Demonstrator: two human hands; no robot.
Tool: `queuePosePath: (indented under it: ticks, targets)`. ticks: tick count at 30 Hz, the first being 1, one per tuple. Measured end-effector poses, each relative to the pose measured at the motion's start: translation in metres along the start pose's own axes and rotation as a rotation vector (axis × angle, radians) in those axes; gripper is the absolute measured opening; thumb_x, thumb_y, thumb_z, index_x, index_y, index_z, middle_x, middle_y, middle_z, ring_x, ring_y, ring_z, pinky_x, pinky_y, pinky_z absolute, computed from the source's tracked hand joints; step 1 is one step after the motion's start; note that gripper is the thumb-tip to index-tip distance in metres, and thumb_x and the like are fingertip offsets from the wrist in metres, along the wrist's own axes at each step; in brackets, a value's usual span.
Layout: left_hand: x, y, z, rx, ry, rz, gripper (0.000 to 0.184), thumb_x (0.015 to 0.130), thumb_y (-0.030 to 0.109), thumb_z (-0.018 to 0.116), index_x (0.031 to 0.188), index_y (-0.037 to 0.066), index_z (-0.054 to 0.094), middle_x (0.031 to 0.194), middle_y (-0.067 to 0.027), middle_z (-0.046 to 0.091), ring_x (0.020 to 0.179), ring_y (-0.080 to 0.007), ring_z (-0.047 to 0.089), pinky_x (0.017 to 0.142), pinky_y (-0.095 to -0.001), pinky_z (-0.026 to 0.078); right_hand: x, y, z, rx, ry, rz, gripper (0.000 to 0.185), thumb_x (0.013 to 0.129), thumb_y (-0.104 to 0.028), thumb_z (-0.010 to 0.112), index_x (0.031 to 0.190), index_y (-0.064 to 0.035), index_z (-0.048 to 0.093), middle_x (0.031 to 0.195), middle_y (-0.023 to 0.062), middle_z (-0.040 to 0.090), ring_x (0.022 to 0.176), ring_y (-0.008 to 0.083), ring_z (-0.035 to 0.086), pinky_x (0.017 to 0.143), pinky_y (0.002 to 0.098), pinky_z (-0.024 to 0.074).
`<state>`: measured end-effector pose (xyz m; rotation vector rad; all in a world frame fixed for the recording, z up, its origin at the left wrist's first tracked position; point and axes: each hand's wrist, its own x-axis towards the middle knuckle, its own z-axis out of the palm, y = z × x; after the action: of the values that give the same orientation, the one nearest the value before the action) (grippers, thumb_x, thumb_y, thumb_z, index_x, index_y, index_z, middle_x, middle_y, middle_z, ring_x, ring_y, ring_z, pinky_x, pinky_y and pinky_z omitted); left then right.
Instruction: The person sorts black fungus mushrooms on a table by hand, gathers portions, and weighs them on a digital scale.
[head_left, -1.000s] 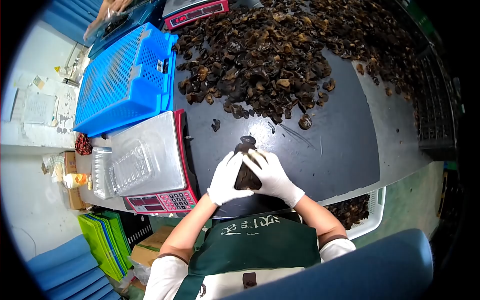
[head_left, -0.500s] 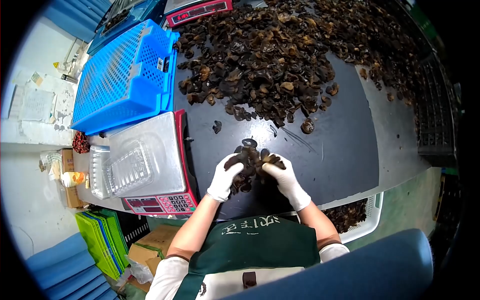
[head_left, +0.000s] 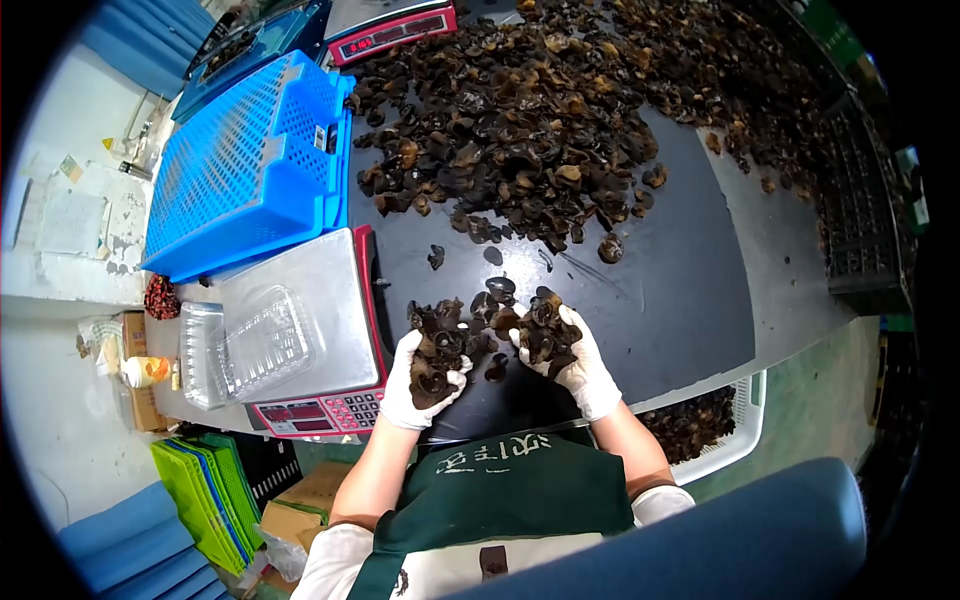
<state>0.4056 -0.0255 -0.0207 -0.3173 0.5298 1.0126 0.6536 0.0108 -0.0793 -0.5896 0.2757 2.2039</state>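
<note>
Both of my hands wear white gloves and hold dark wood ear mushrooms above the near part of the dark table mat. My left hand (head_left: 412, 385), palm turned up, cups one clump of wood ear mushrooms (head_left: 437, 345). Fingers curled round it, my right hand (head_left: 585, 365) grips another clump (head_left: 547, 332). A few loose mushroom pieces (head_left: 499, 290) lie on the mat between and just beyond the hands. Farther back spreads a large heap of wood ear mushrooms (head_left: 520, 130). To the left, a clear plastic clamshell box (head_left: 262, 340) rests opened on a red-edged scale (head_left: 345, 310).
A blue perforated crate (head_left: 235, 165) stands behind the scale. Another red scale (head_left: 392, 38) is at the back. Below the table's right edge sits a white basket (head_left: 748, 425) holding more mushrooms. Black crates (head_left: 868, 210) line the far right; green crates (head_left: 200, 495) stand low at left.
My hands have moved apart and turned upward, each now cradling a separate clump. Half a second ago they were close together over one pile on the mat.
</note>
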Motion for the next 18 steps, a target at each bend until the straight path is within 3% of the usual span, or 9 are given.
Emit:
queuePosePath:
  ticks: [4,5,9,11,13,15,18]
  targets:
    - [-0.05,0.039,0.002,0.061,-0.056,0.13,0.062,0.085,0.038,0.069,0.138,0.013,0.05,0.124,-0.0119,0.059,0.089,-0.0243,0.058,0.063,-0.0291,0.051,0.002,0.01,0.008,-0.021,-0.087,0.0,0.054,0.089,-0.038,0.067,0.125,0.0006,0.058,0.12,0.0191,0.064,0.107,0.0381,0.064,0.084,0.0462,0.0573]
    - [-0.066,0.055,-0.002,0.058,-0.063,0.248,0.059,0.088,0.042,0.063,0.138,0.011,0.05,0.129,-0.0167,0.057,0.096,-0.0286,0.06,0.057,-0.0276,0.053,0.003,0.014,0.012,-0.011,-0.068,-0.007,0.054,0.089,-0.038,0.067,0.126,0.0004,0.057,0.121,0.0194,0.064,0.107,0.0381,0.064,0.086,0.0467,0.0569]
    - [-0.134,0.132,0.01,0.443,-0.088,0.713,0.062,0.093,0.039,0.058,0.148,0.017,0.042,0.145,-0.0149,0.049,0.121,-0.0243,0.057,0.062,-0.0285,0.054,0.011,0.027,0.012,0.079,-0.127,0.034,0.057,0.089,-0.033,0.067,0.134,-0.003,0.052,0.124,0.0179,0.062,0.108,0.0384,0.063,0.086,0.0487,0.0573]
    - [-0.163,0.177,0.0,0.696,0.053,0.798,0.067,0.089,0.036,0.063,0.148,0.012,0.042,0.136,-0.0123,0.056,0.12,-0.027,0.058,0.064,-0.0275,0.054,0.019,0.035,0.015,0.034,-0.163,0.032,0.058,0.088,-0.032,0.068,0.135,-0.0045,0.05,0.124,0.016,0.062,0.107,0.0369,0.064,0.085,0.0483,0.0579]
    - [-0.169,0.205,-0.006,1.015,0.15,0.959,0.054,0.089,0.028,0.066,0.136,0.005,0.053,0.12,-0.0144,0.065,0.107,-0.0244,0.066,0.066,-0.0271,0.057,0.023,0.045,0.032,-0.014,-0.162,0.047,0.05,0.09,-0.032,0.067,0.13,-0.0059,0.053,0.123,0.0118,0.063,0.104,0.0344,0.065,0.083,0.0462,0.0582]
    - [-0.189,0.228,0.0,1.439,0.562,0.696,0.037,0.084,0.018,0.072,0.117,0.003,0.063,0.1,-0.0089,0.069,0.078,-0.0161,0.065,0.07,-0.0286,0.053,0.029,0.056,0.049,-0.057,-0.06,0.049,0.047,0.09,-0.032,0.067,0.128,-0.0059,0.055,0.122,0.0119,0.063,0.103,0.0341,0.065,0.081,0.0459,0.0582]
    - [-0.157,0.242,-0.049,1.777,0.304,1.002,0.037,0.079,0.017,0.077,0.113,0.005,0.065,0.104,-0.0084,0.065,0.091,-0.0202,0.063,0.077,-0.0331,0.052,0.047,0.073,0.079,-0.136,-0.08,0.059,0.047,0.09,-0.032,0.068,0.126,-0.005,0.056,0.121,0.013,0.063,0.103,0.0342,0.065,0.08,0.0449,0.0585]
